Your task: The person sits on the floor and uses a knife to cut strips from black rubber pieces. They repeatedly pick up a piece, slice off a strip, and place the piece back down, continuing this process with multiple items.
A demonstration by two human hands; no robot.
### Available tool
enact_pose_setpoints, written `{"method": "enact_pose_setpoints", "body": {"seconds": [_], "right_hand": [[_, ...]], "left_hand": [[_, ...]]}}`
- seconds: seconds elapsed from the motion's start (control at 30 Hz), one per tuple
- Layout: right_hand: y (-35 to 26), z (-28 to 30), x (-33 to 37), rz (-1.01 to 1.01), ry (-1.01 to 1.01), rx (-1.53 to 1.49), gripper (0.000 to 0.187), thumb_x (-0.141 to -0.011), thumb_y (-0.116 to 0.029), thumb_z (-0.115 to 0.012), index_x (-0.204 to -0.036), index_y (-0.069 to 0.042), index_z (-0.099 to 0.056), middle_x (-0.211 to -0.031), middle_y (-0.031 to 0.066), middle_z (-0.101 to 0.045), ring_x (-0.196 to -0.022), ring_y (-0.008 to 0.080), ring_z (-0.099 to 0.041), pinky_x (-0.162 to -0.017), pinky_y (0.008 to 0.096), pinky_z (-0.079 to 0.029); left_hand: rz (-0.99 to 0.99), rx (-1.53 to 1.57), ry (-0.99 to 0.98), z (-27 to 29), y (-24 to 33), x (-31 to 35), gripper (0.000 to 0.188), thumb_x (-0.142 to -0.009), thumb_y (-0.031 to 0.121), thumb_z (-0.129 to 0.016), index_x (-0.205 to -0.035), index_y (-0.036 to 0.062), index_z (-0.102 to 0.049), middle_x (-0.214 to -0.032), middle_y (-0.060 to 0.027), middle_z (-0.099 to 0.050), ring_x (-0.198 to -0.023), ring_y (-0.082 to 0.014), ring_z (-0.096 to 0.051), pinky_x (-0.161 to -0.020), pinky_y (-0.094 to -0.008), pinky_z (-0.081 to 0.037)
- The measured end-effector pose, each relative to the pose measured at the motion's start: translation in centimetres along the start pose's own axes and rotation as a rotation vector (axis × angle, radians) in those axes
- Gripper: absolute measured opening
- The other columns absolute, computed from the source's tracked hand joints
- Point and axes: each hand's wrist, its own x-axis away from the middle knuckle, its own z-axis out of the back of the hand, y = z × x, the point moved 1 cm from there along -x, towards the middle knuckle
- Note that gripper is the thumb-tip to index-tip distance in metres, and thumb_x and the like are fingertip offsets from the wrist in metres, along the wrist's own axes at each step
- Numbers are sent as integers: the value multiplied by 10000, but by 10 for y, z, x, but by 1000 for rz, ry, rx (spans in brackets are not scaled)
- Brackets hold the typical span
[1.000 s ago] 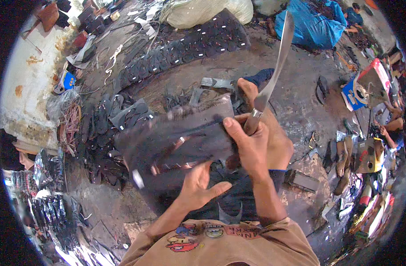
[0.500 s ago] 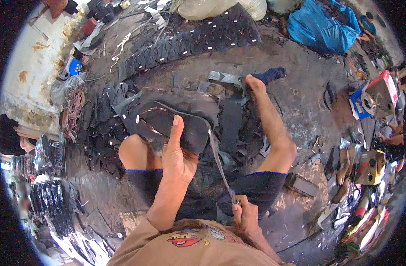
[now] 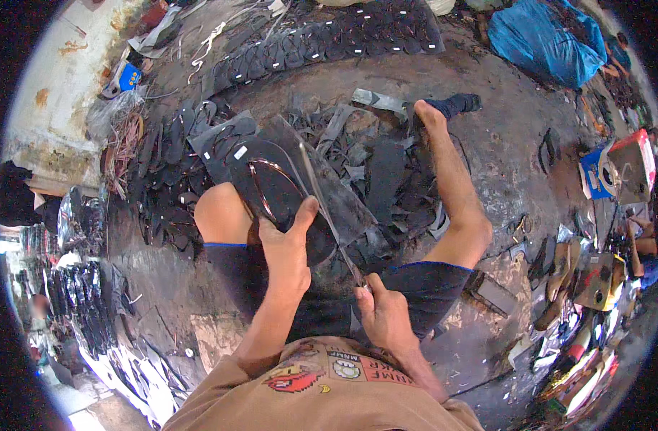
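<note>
My left hand (image 3: 287,248) grips a black sandal (image 3: 289,179) by its near end, thumb on top and fingers hidden beneath. The sandal has a shiny copper-trimmed strap and a small white tag. A long, narrow knife (image 3: 327,212) is in my closed right hand (image 3: 388,310). Its blade slants up and left along the sandal's right edge; the handle is mostly covered by my fingers. Beyond and right of the sandal lies a flat dark sheet (image 3: 343,190), sloping between my knees.
Black offcuts (image 3: 386,169) lie between my legs. More dark sandal pieces (image 3: 171,158) are heaped at the left. Tagged sandals (image 3: 307,47) stand in rows ahead. A blue sack (image 3: 544,43) is far right, scissors (image 3: 521,226) and a box (image 3: 627,169) at the right.
The sandal has turned so its far end points more away from me. My right hand has moved up and left, bringing the knife farther along the sandal's edge. The view has shifted.
</note>
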Motion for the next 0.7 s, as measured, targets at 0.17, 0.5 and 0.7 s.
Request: {"method": "enact_pose_setpoints", "body": {"seconds": [0.17, 0.5, 0.7], "right_hand": [[13, 1, -12, 110, 37, -66, 316, -1052, -367, -533, -1065, -53, -564, -729, 267, -647, -735, 510, -653, -654, 588, -492], [31, -9, -82, 321, -85, -82, 357, -1003, -331, -590, -1274, -103, -639, -875, 279, -679, -841, 507, -651, -717, 566, -497], [22, -44, -210, 436, 239, -76, 558, -909, -341, -667, -1433, -166, -587, -860, 237, -703, -837, 441, -691, -735, 513, -528]], "left_hand": [[-109, -105, -41, 27, -39, -18, 728, -968, 356, -743, -1491, -35, -419, -1375, -135, -561, -1212, -214, -553, -1011, -384, -485], [-94, -43, -214, 41, -37, -2, 670, -1013, 281, -690, -1502, -61, -385, -1398, -150, -531, -1243, -218, -529, -1095, -361, -419], [131, 7, -167, 43, -22, 15, 605, -969, 258, -727, -1441, -5, -456, -1221, -62, -602, -1080, -137, -592, -969, -306, -509]]}}
